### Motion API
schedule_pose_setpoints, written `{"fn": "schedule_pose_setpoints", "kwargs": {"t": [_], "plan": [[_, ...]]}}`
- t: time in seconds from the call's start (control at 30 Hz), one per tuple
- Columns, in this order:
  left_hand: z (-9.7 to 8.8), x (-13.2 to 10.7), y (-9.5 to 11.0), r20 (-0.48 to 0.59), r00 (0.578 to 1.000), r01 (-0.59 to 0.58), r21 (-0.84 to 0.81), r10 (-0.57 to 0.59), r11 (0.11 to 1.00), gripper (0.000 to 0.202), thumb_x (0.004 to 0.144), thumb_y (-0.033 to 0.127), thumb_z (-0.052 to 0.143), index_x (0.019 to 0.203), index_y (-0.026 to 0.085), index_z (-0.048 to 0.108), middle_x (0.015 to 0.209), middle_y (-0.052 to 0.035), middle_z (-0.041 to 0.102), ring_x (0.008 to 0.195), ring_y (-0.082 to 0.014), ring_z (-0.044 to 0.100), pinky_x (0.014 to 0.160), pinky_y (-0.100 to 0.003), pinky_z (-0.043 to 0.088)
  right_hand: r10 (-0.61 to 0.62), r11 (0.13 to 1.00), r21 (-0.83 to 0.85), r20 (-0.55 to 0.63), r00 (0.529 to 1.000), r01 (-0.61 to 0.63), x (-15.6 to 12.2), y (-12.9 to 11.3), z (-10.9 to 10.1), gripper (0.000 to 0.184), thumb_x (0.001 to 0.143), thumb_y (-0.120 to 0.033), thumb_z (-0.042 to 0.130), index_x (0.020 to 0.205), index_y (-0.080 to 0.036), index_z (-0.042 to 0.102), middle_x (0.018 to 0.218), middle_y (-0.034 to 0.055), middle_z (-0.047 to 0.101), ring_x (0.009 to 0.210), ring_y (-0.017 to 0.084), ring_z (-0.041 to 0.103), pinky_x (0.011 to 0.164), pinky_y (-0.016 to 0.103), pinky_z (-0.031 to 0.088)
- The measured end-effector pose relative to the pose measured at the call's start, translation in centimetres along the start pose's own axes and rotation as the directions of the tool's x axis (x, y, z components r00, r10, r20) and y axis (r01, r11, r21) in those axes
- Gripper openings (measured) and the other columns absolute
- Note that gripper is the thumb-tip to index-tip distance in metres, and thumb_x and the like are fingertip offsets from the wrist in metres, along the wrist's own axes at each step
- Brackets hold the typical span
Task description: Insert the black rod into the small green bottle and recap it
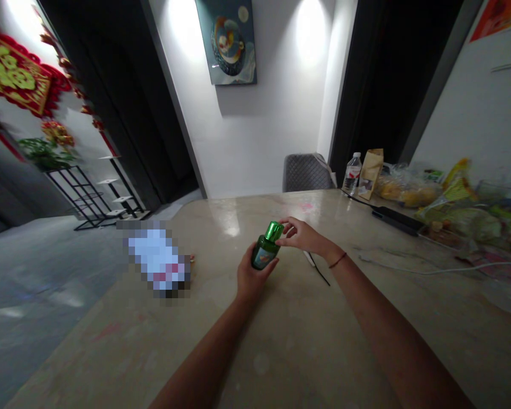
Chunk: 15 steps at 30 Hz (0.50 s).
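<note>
My left hand (pixel 255 275) wraps around the body of a small green glass bottle (pixel 264 254) with a picture label, holding it upright above the marble table top (pixel 306 341). The bottle has a shiny metallic green cap (pixel 273 230). My right hand (pixel 300 235) reaches in from the right, and its fingers grip that cap. A thin dark cord circles my right wrist. The bottle's lower part is partly hidden by my left fingers.
A pixelated, blurred object (pixel 158 262) lies left on the table. A black wire (pixel 319 268) lies near my right forearm. At the far right stand a water bottle (pixel 352 173), a paper bag (pixel 371 173) and plastic bags (pixel 409 190). A grey chair (pixel 306 173) stands beyond the table.
</note>
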<state>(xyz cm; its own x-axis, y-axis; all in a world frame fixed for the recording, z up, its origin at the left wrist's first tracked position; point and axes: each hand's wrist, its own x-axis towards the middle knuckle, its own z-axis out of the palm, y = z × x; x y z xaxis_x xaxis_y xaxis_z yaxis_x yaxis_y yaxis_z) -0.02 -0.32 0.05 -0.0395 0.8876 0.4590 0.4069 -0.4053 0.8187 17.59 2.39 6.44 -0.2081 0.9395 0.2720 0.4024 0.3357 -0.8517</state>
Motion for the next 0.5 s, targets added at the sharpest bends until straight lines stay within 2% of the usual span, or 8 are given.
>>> {"fn": "schedule_pose_setpoints", "kwargs": {"t": [0.13,0.2,0.3,0.4,0.5], "plan": [[0.0,0.1,0.0,-0.009,1.000,0.018,-0.006,-0.018,1.000,0.064,0.061,0.042,0.068,0.116,0.019,0.048,0.110,-0.0076,0.060,0.098,-0.0213,0.057,0.087,-0.035,0.045,-0.031,0.999,0.046,0.052,0.998,0.028,-0.1,-0.3,0.0,0.057,0.059,-0.033,0.071,0.109,-0.013,0.050,0.084,0.0030,0.056,0.068,0.011,0.054,0.063,0.025,0.047],[0.0,0.0,0.0,-0.002,1.000,0.021,-0.005,-0.021,1.000,0.064,0.061,0.042,0.068,0.116,0.019,0.048,0.109,-0.0075,0.060,0.097,-0.0211,0.058,0.086,-0.035,0.046,-0.029,0.998,0.053,0.052,0.998,0.026,0.0,-0.5,0.4,0.054,0.061,-0.037,0.070,0.106,-0.013,0.051,0.082,0.0026,0.058,0.067,0.011,0.055,0.063,0.025,0.047],[0.0,-0.1,0.1,0.023,1.000,0.005,-0.008,-0.005,1.000,0.064,0.060,0.042,0.068,0.116,0.019,0.048,0.108,-0.0074,0.061,0.097,-0.0210,0.058,0.085,-0.034,0.046,0.041,0.999,0.001,-0.093,0.995,-0.041,0.3,-0.8,1.3,0.055,0.065,-0.047,0.063,0.106,-0.014,0.050,0.076,0.0009,0.058,0.063,0.011,0.055,0.058,0.024,0.045],[-0.1,-0.2,0.2,0.027,1.000,0.003,-0.011,-0.002,1.000,0.063,0.060,0.042,0.068,0.115,0.019,0.049,0.108,-0.0075,0.061,0.098,-0.0211,0.058,0.086,-0.034,0.046,0.108,0.991,-0.051,-0.251,0.962,-0.125,0.5,-1.0,2.1,0.061,0.066,-0.050,0.060,0.112,-0.014,0.045,0.074,-0.0003,0.056,0.059,0.011,0.054,0.053,0.024,0.045],[-0.1,-0.2,0.3,0.027,1.000,0.011,-0.007,-0.011,1.000,0.062,0.061,0.042,0.068,0.115,0.019,0.049,0.107,-0.0073,0.061,0.096,-0.0207,0.058,0.086,-0.034,0.046,0.124,0.988,-0.058,-0.268,0.955,-0.145,0.5,-1.4,2.3,0.058,0.066,-0.044,0.061,0.113,-0.016,0.043,0.083,0.0012,0.057,0.060,0.010,0.055,0.054,0.023,0.045]]}}
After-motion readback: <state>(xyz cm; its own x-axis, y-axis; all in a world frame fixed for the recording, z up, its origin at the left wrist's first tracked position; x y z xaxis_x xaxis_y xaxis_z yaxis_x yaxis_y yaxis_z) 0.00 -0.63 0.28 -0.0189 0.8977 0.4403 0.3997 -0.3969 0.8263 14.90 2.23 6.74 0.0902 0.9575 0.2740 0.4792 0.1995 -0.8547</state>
